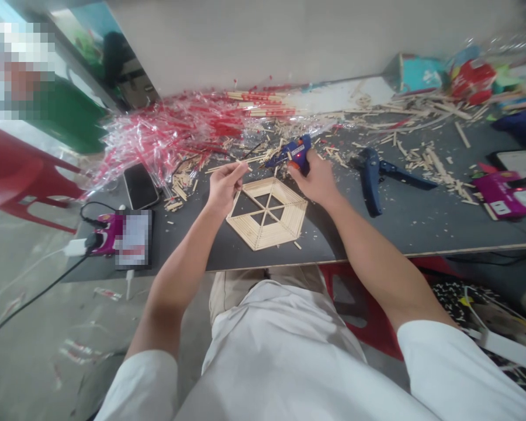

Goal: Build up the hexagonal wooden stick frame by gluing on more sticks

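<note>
Pinched in the fingers of my left hand point(225, 187) is a thin wooden stick point(256, 159), held above the table. My right hand point(314, 178) is wrapped round a blue hot glue gun point(296, 153) with a small red light, its nozzle turned left toward the stick. Below and between both hands lies a hexagonal frame point(280, 231) made of rows of pale sticks with crossing spokes. Dark gaps show between some of its spokes. Right of my right hand, a dark blue hand cutter point(370, 181) rests on the table.
Red-and-clear wrappers point(170, 131) heap up at the back left. Stick offcuts point(433, 161) are scattered along the back. Two phones, one black point(140, 186), and a purple power strip point(107, 234) with cords lie left. Another purple strip point(506, 196) sits right. A red stool point(26, 175) stands left.
</note>
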Tool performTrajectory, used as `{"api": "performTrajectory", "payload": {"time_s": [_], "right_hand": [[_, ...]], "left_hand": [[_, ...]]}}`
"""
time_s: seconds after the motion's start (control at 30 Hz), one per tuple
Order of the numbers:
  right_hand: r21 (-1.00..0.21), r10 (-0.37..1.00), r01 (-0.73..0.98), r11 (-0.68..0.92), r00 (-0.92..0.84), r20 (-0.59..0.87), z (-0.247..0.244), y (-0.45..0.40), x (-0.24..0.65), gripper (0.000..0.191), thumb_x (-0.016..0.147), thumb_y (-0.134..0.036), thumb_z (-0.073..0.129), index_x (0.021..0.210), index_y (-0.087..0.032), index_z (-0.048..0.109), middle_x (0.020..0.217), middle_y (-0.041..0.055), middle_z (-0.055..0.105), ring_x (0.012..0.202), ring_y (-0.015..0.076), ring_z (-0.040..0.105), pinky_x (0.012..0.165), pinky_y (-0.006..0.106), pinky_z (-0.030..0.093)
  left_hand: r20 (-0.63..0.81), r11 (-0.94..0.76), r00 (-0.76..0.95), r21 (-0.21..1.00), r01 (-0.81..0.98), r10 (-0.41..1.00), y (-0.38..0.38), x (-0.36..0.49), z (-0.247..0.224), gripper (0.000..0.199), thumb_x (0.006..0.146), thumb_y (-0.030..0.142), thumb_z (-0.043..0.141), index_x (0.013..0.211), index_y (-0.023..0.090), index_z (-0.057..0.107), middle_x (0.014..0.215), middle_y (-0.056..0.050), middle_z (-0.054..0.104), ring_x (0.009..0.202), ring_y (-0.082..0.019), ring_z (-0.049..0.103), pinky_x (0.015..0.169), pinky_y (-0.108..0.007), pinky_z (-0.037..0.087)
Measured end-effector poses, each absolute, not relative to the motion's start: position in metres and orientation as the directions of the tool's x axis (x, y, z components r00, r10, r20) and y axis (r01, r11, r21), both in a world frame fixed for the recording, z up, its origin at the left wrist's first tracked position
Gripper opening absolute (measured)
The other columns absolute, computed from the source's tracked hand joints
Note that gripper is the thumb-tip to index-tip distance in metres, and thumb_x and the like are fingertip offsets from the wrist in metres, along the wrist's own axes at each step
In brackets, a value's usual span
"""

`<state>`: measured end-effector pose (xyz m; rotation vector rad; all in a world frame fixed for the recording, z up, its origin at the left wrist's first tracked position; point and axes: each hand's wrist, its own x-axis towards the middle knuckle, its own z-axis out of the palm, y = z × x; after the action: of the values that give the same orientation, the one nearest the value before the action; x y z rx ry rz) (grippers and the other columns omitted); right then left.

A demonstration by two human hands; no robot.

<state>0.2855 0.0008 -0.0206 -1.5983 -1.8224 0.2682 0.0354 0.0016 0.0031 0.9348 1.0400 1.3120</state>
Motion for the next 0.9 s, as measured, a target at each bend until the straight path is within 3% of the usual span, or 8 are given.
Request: {"api": "performTrajectory", "payload": {"time_s": [0.27,0.63,0.9], "right_hand": [[-0.560,0.941,0.794,0.238,-0.045,0.336,-0.018,0.000,0.281,0.024,0.096,-0.040,0.059,0.109,-0.020,0.057,0.086,0.0121,0.070,0.080,0.0311,0.069,0.076,0.044,0.052],[-0.568,0.935,0.784,0.251,-0.044,0.352,-0.023,0.003,0.284,0.023,0.095,-0.044,0.057,0.105,-0.023,0.058,0.086,0.0116,0.070,0.079,0.0311,0.067,0.078,0.046,0.053],[-0.615,0.925,0.740,0.275,-0.030,0.378,-0.029,0.004,0.286,0.036,0.092,-0.058,0.059,0.107,-0.025,0.060,0.084,0.0111,0.070,0.082,0.0335,0.069,0.081,0.050,0.055]], "left_hand": [[-0.079,0.082,0.023,0.950,-0.300,0.997,0.000,0.034,0.004,0.021,0.073,0.031,0.096,0.073,0.020,0.077,0.066,0.003,0.066,0.048,-0.002,0.046,0.041,-0.013,0.033],[-0.068,0.074,0.032,0.962,-0.264,0.997,0.001,0.034,0.001,0.028,0.070,0.038,0.097,0.072,0.020,0.075,0.066,0.004,0.064,0.048,-0.001,0.044,0.042,-0.014,0.033],[-0.076,0.082,0.032,0.966,-0.246,0.997,0.002,0.035,0.001,0.027,0.074,0.038,0.095,0.070,0.020,0.074,0.067,0.003,0.066,0.048,-0.002,0.044,0.042,-0.017,0.034]]}}
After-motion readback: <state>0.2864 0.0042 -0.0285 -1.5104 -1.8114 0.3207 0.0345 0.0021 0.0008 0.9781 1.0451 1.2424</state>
